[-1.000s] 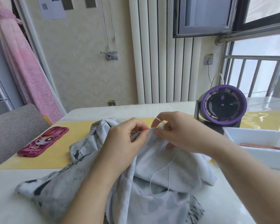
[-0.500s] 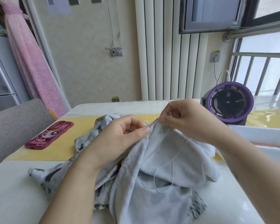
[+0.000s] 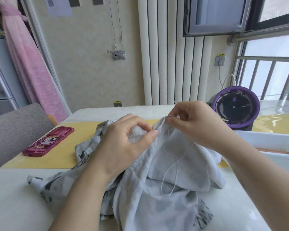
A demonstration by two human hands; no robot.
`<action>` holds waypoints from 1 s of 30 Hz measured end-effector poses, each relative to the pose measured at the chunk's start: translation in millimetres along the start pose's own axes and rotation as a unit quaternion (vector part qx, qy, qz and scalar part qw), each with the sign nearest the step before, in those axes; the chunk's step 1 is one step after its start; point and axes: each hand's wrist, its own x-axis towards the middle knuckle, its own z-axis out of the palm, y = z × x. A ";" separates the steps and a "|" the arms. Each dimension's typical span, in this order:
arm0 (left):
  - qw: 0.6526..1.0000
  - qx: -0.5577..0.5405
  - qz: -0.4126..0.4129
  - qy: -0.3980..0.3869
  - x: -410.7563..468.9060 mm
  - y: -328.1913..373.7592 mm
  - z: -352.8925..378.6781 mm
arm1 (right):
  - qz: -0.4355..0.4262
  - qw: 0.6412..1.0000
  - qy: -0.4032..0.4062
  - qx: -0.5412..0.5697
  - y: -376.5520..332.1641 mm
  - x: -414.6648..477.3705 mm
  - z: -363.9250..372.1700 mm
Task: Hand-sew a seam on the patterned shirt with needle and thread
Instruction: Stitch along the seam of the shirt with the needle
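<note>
Only the arms show: the left hand [image 3: 123,139] and right hand [image 3: 195,124] are bare, the left forearm [image 3: 83,189] and right forearm [image 3: 265,177] uncovered throughout, the fingernails [image 3: 155,132] short and plain.

A pink phone [image 3: 48,141] lies on the yellow mat [image 3: 70,155], purple fan [image 3: 235,107] near white tray [image 3: 265,137]

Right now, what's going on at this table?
A person is hand-sewing a grey patterned shirt heaped on the table. The left grip pinches the shirt's edge and holds it up; the right grip pinches the needle just above that edge. The thread hangs in a slack loop over the fabric, so the stitch isn't pulled tight yet. A phone in a pink case lies off to the left.
</note>
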 end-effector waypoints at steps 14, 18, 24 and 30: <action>0.995 0.065 -0.067 -0.040 -1.1 -11.0 5.5 | 0.004 1.000 0.009 0.012 3.8 1.1 1.1; 0.991 0.061 -0.092 -0.073 -5.1 -7.3 3.6 | 0.005 1.000 0.020 0.009 5.4 0.1 4.0; 0.973 0.124 -0.117 -0.156 -19.7 -3.8 -8.3 | 0.011 0.999 0.026 -0.028 0.0 -3.6 18.4; 0.933 0.297 -0.088 -0.185 -36.7 23.3 -21.8 | -0.014 0.996 0.042 -0.076 -26.9 -6.6 18.0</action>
